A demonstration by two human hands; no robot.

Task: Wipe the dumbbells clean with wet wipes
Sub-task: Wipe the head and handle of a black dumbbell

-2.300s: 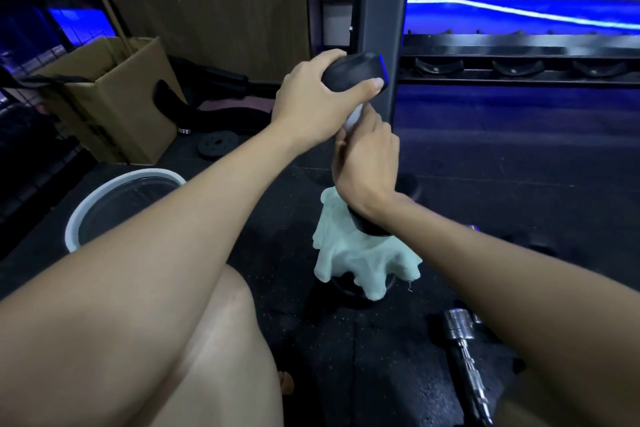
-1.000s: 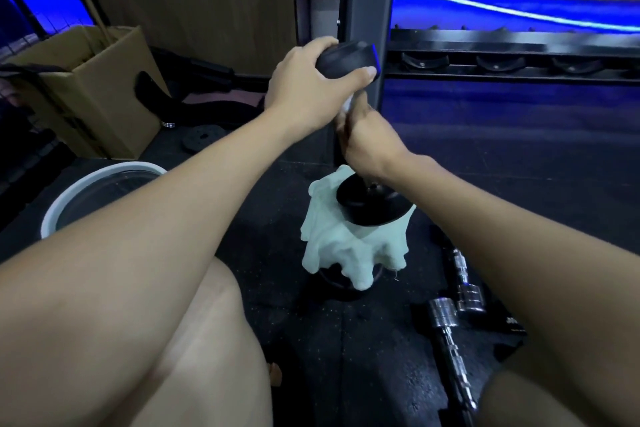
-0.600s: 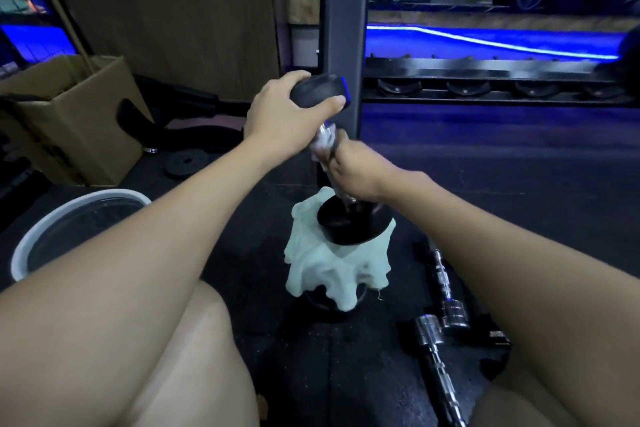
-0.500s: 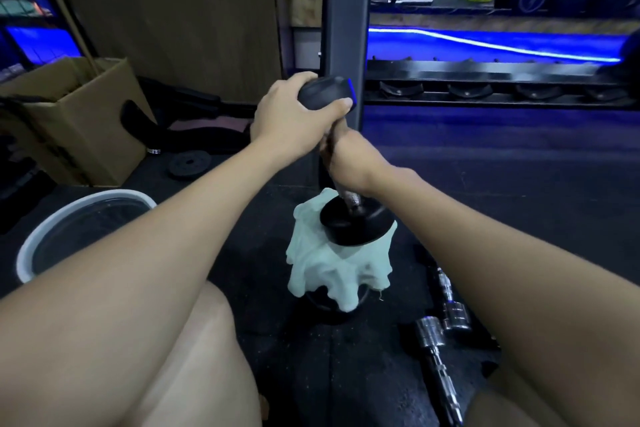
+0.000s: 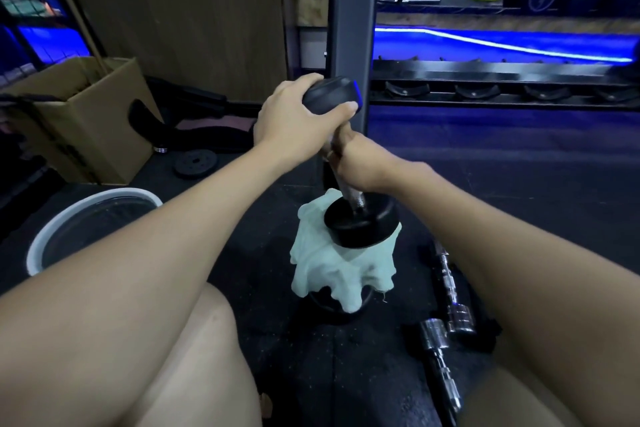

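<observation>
Your left hand (image 5: 294, 121) grasps the upright dumbbell's (image 5: 360, 225) top head; your right hand (image 5: 356, 163) clenches its handle above the pale cloth (image 5: 332, 270).

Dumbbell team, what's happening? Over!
Left hand grips dumbbell top. Right hand wraps the handle. Dumbbell stands upright on cloth. Nothing blocking.

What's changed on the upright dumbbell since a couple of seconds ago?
The right hand has slid up the dumbbell handle from just above the lower head, which now shows bare, along with a short stretch of chrome bar. Nothing was let go. The left hand still grips the top head, and the dumbbell still stands on the pale green cloth.
</observation>
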